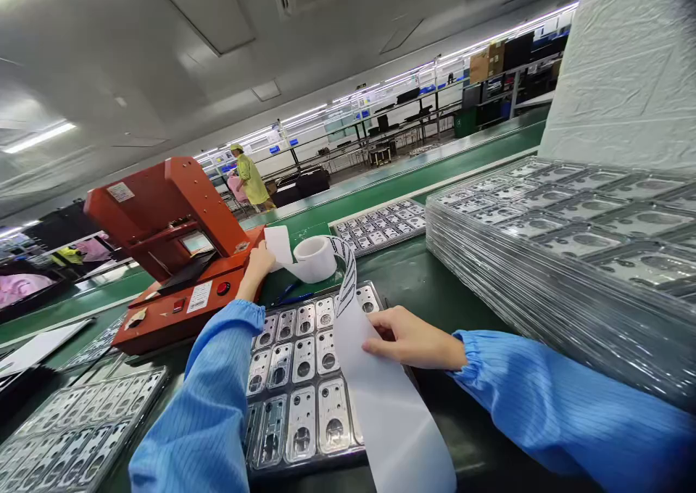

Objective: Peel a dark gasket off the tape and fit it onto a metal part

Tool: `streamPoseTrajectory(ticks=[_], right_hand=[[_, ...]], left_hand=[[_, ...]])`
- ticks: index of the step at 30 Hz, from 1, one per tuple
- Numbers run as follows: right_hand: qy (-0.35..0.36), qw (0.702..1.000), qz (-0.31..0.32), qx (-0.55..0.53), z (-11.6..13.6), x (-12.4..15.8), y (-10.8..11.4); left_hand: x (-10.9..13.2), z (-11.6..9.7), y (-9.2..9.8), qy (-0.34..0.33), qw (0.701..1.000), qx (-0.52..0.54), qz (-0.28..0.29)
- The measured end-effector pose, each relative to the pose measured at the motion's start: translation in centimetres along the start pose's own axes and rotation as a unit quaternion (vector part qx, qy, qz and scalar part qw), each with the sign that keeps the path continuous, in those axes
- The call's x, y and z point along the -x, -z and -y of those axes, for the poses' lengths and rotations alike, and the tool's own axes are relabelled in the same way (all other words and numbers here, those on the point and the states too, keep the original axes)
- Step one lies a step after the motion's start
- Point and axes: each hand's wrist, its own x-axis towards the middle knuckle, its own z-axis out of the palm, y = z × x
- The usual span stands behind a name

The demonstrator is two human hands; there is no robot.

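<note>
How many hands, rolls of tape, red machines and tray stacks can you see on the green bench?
Hands: 2, left hand at the tape roll, right hand on the white strip
Tape rolls: 1
Red machines: 1, red machine
Tall tray stacks: 1, tray stack
Total: 5

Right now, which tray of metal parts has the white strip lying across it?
The tray directly under both hands, in front of the red machine. The strip crosses its right side; the other trays are bare.
</note>
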Motion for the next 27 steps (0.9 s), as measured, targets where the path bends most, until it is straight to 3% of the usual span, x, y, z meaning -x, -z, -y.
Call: streamPoseTrajectory(ticks=[3,6,11,16,20,24,27], right_hand=[[-0.001,1.000,0.011,-0.020,0.0,0.2,-0.1],[-0.005,0.999,0.022,-0.042,0.0,0.2,-0.3],[-0.005,0.997,0.026,-0.075,0.0,0.1,-0.4],[0.004,0.986,0.073,-0.151,-0.3,0.2,-0.6],[0.005,0.968,0.131,-0.212,-0.3,0.4,-1.1],[0.007,0.955,0.155,-0.252,-0.3,0.6,-1.5],[0.015,0.947,0.157,-0.281,-0.2,0.7,-1.5]], left_hand=[[2.4,-2.3,-0.6,-0.054,0.998,-0.008,-0.006],[4.7,-4.4,-1.5,-0.149,0.989,-0.001,0.021],[4.4,-4.9,-2.2,-0.200,0.978,0.031,0.057],[1.6,-3.1,-2.0,-0.193,0.976,0.069,0.080],[0.9,-1.9,-1.5,-0.154,0.978,0.118,0.075],[3.2,-1.8,-0.2,-0.077,0.978,0.188,0.053],[7.7,-2.3,1.8,-0.020,0.962,0.248,0.115]])
